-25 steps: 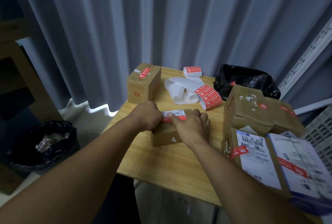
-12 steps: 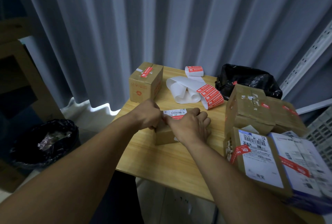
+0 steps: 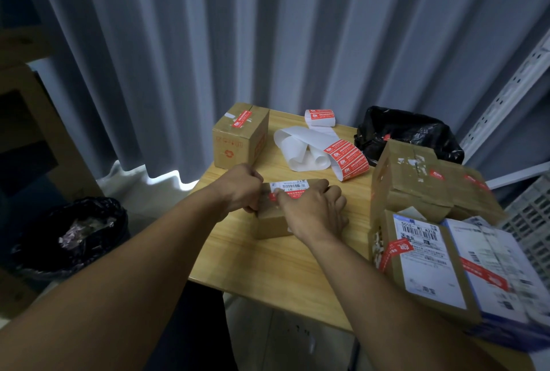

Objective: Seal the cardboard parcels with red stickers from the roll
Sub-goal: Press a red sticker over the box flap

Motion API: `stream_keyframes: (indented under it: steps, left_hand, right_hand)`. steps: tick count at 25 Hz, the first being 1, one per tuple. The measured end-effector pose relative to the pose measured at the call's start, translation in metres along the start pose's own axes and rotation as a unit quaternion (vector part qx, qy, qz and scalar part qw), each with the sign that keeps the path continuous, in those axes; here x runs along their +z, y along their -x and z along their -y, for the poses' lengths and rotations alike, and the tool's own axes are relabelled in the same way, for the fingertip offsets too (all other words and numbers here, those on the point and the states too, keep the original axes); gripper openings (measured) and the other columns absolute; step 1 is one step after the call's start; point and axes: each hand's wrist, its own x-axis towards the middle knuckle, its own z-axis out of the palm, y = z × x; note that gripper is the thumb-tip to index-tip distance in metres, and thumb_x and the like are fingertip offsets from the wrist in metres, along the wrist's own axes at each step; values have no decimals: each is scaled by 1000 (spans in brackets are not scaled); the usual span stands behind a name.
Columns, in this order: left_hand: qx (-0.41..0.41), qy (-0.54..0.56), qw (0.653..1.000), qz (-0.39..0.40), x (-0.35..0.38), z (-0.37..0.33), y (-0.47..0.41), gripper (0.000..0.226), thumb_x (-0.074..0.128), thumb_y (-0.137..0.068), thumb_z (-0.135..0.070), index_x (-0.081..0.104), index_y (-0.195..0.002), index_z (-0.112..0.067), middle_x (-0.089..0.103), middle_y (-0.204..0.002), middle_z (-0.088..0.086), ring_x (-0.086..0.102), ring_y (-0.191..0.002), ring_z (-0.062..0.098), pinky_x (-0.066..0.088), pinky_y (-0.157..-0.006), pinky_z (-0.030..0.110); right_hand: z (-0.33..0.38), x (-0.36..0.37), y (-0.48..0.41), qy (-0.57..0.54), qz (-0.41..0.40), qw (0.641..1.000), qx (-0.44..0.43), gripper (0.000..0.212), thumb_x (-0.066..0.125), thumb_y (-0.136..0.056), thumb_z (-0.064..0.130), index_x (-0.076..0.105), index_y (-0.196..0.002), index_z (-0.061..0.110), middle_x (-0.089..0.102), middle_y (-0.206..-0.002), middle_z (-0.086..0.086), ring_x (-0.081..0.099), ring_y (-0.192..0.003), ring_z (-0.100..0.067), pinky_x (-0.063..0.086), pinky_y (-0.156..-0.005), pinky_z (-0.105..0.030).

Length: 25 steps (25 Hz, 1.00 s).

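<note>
Small brown parcel (image 3: 270, 224) lies flat on the table (image 3: 268, 269), red sticker (image 3: 294, 194) across its top, roll (image 3: 320, 117) beyond

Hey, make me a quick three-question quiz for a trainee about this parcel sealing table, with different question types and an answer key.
1. True or false: the left hand and the right hand are both on the small parcel on the table.
2. Multiple choice: the unrolled sticker strip lies A) between the sealed box and the black bag; B) on a chair; C) inside a drawer.
3. Fill in: the sticker under the right thumb is ____ in colour.
Key: 1 true; 2 A; 3 red.
</note>
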Motion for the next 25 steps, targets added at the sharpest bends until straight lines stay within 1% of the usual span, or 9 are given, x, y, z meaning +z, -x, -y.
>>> stream_keyframes:
  steps: [3,5,9,11,13,17,20,23,25]
  left_hand:
    - [-13,28,1000,4,0,3,-2,28,52,-82,18,55,-92,-9,58,-87,15,55,-74,21,48,-56,27]
    - [-20,36,999,6,0,3,-3,33,54,-81,17,55,-104,-7,58,-92,15,56,-78,21,49,-58,28]
    - [-24,39,999,-3,0,3,-2,32,53,-81,17,55,-100,-8,58,-88,13,56,-77,21,50,-59,30]
    - [-22,23,999,-3,0,3,-2,29,53,-80,19,54,-90,-8,56,-86,14,55,-76,23,50,-59,30]
    - [-21,15,1000,-6,0,3,-3,25,53,-81,18,56,-93,-3,56,-89,15,56,-78,24,51,-60,30]
    - [-20,23,999,-10,5,4,-2,8,65,-90,-10,61,-94,-4,64,-93,13,58,-79,20,49,-64,31]
    - [-35,44,998,-28,13,13,-7,32,77,-87,-33,57,-100,-11,65,-99,10,57,-81,17,46,-67,32]
    - [-59,92,993,-44,17,17,-13,39,75,-88,-27,53,-115,-9,60,-99,8,54,-82,18,47,-65,31]
    - [-63,105,992,-44,17,16,-16,40,72,-90,-24,51,-121,-8,61,-103,10,57,-87,20,49,-66,32]
  right_hand:
    - [3,-1,1,19,30,999,-3,130,56,-55,93,28,-147,5,38,-138,-9,32,-132,-29,36,-99,-49]
    - [5,-3,-3,19,44,999,7,130,53,-49,96,32,-143,8,39,-137,-8,33,-131,-28,37,-98,-48]
    - [9,-5,-8,-5,43,998,39,112,65,-55,88,36,-133,13,39,-136,-9,33,-131,-29,38,-98,-47]
    - [9,-8,-13,-35,54,996,59,106,73,-60,78,34,-134,12,37,-139,-11,32,-133,-31,37,-99,-47]
    - [6,-13,-20,-72,70,992,72,99,76,-70,65,31,-139,11,34,-144,-12,29,-137,-32,36,-102,-48]
    - [-12,-18,-36,-149,93,982,65,78,73,-85,46,33,-142,11,37,-146,-13,31,-138,-34,39,-106,-47]
    - [-25,-17,-41,-212,94,971,64,55,70,-87,39,46,-131,16,49,-134,-9,45,-126,-32,46,-100,-45]
    - [-30,-21,-44,-266,89,957,71,23,67,-91,28,53,-105,16,61,-112,-6,58,-104,-25,52,-85,-39]
    - [-31,-25,-43,-275,84,955,72,13,64,-93,22,53,-97,16,62,-103,-5,58,-94,-23,49,-76,-36]
